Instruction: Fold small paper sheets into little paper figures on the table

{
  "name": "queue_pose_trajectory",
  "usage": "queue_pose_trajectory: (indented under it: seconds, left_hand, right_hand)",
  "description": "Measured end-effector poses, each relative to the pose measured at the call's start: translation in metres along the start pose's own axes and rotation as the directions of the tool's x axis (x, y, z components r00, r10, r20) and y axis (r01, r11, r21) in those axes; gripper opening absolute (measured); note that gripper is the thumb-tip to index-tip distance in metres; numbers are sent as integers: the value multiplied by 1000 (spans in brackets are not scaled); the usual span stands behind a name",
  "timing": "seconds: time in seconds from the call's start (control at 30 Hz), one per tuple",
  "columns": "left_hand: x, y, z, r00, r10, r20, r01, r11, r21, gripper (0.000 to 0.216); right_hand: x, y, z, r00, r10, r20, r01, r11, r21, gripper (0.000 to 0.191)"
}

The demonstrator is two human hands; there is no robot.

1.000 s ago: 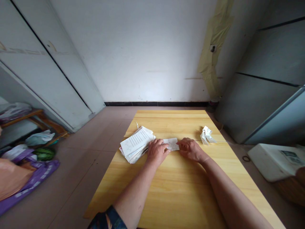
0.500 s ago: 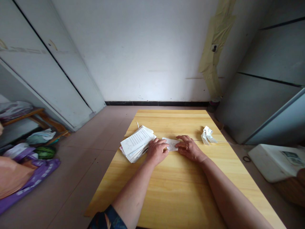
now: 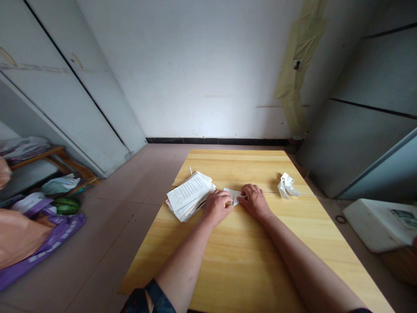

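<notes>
A small folded slip of printed paper (image 3: 232, 195) lies flat on the wooden tabletop (image 3: 247, 256), between our two hands. Our left hand (image 3: 217, 208) sits at its left end and our right hand (image 3: 254, 201) at its right end. Both hands are half curled, with the fingers bent down over the slip, but we cannot tell whether either one actually pinches it.

Just left of our left hand, a loose stack of printed papers (image 3: 190, 195) touches the hand's edge. To the right, near our right hand, sits a crumpled white paper (image 3: 286, 186).

Beyond the table, on the floor at left, are a striped watermelon (image 3: 66, 205) and a purple bag (image 3: 55, 237). A white foam box (image 3: 374, 226) stands at right.
</notes>
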State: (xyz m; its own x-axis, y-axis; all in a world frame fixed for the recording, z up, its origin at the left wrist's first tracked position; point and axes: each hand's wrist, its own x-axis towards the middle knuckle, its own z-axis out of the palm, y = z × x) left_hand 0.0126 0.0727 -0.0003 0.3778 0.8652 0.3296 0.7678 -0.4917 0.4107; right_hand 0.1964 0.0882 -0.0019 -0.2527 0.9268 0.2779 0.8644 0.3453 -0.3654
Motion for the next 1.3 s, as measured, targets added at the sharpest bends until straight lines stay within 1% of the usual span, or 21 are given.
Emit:
queue_pose_trajectory:
  seconds: [0.13, 0.37, 0.53, 0.67, 0.93, 1.3]
  left_hand:
    - [0, 2, -2, 1000, -6, 8, 6, 1000, -3, 19]
    - [-1, 3, -4, 999, 30, 44, -32, 999, 38, 27]
    - [-4, 9, -9, 996, 40, 83, -51, 990, 132, 24]
    - [-6, 15, -14, 992, 48, 116, -68, 981, 183, 26]
    - [-7, 8, -19, 987, 64, 148, -79, 992, 94, 32]
    - [-7, 8, -20, 988, 56, 146, -68, 994, 82, 31]
  right_hand:
    - [0, -2, 2, 1000, 20, -2, -20, 999, -37, 6]
    - [0, -8, 0, 999, 32, 2, -32, 996, -78, 5]
    - [-1, -10, -1, 999, 33, -3, -33, 995, -98, 5]
    - [-1, -10, -1, 999, 37, 2, -37, 994, -105, 6]
    - [-2, -9, 1, 999, 31, -15, -32, 994, -107, 7]
    - [-2, -9, 1, 999, 39, -3, -39, 993, -109, 8]
